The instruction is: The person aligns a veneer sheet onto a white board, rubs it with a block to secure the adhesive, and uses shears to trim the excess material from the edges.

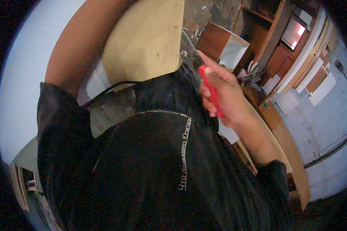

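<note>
My right hand (225, 94) is closed round a tool with a red handle (212, 92), held upright beside my dark shirt. Its index finger stretches forward past the handle. A thin grey edge runs on ahead of this hand, but blur hides whether it belongs to the tool. My left arm (79, 42) reaches up and out of the picture at the top, so the left hand cannot be seen. Between the arms, a pale tan board (148, 38) lies against the front of my body, its straight right edge near the right hand.
An open box of brown and white panels (219, 44) stands on the dirty floor, with small scraps nearby. Brown wooden shelving (264, 21) rises behind it. Long panels and offcuts (300, 57) lean on the pale blue wall (320, 119) at right. Another board (277, 123) lies beside my right forearm.
</note>
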Available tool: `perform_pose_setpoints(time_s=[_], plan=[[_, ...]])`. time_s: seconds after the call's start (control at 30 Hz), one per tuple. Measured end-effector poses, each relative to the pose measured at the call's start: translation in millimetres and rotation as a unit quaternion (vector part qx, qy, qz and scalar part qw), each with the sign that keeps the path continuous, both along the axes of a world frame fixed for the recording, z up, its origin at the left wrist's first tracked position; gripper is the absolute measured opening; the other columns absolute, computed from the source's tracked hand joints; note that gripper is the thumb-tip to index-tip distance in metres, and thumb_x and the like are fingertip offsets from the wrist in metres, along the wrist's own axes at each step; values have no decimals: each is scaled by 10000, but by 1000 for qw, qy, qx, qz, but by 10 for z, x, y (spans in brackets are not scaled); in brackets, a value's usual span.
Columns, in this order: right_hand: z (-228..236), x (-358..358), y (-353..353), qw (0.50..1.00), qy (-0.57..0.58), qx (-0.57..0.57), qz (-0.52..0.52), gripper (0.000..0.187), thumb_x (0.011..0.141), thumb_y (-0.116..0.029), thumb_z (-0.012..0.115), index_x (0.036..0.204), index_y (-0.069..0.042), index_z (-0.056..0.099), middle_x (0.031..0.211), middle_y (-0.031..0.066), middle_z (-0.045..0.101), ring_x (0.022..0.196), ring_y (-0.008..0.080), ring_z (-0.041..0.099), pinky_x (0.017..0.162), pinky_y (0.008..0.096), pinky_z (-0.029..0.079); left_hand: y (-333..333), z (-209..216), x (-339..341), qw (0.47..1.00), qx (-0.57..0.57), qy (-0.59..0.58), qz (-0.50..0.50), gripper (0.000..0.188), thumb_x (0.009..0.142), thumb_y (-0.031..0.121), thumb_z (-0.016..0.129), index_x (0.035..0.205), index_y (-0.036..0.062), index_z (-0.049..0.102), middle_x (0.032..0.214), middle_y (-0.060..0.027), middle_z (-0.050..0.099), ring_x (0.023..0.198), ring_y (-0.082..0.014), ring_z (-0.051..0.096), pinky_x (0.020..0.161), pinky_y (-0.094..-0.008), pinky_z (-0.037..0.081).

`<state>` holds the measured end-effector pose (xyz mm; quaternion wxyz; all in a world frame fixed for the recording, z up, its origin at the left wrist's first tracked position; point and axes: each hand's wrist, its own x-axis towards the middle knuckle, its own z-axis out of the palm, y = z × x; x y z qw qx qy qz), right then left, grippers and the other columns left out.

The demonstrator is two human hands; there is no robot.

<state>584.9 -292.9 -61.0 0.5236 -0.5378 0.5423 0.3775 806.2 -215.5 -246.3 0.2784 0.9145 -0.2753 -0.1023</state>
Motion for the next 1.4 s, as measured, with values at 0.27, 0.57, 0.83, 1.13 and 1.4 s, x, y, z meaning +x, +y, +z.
perform_pose_setpoints(time_s=[0.27,0.57,0.83,1.13,1.4], plan=[[-87,83,-247,999,-39,7,4,496,1065,-316,468,1530,-162,389,691,14,495,423,105,430,369,255,376,240,118,0,943,-212,-138,-215,243,802,242,655,835,15,736,765,-226,673,872,-404,668,900,-507,506],[131,-125,-604,982,-129,-120,-72,492,1066,-268,463,1537,-151,381,687,-5,463,431,76,396,376,222,347,273,351,-494,902,-146,1,-406,309,710,304,674,686,-3,699,766,-211,661,836,-386,633,796,-487,496],[35,-116,-687,982,-141,-78,-99,515,1057,-317,493,1546,-214,368,679,4,485,446,102,434,388,248,375,386,301,-117,920,-207,-40,-331,239,757,240,612,726,6,653,766,-178,640,790,-397,626,1046,-526,400],[-70,-113,-687,984,-143,-54,-94,545,1043,-350,520,1545,-199,368,680,-5,487,443,88,442,381,236,383,339,204,-36,954,-150,-77,-248,177,824,137,537,882,-2,630,966,-165,607,1074,-317,566,1111,-531,313],[-29,65,-611,983,-152,-55,-89,531,1058,-313,487,1552,-175,350,680,-1,472,439,84,422,386,224,353,340,151,56,978,-117,-62,-164,221,884,171,519,934,1,650,995,-166,621,1104,-327,549,1074,-516,328]])
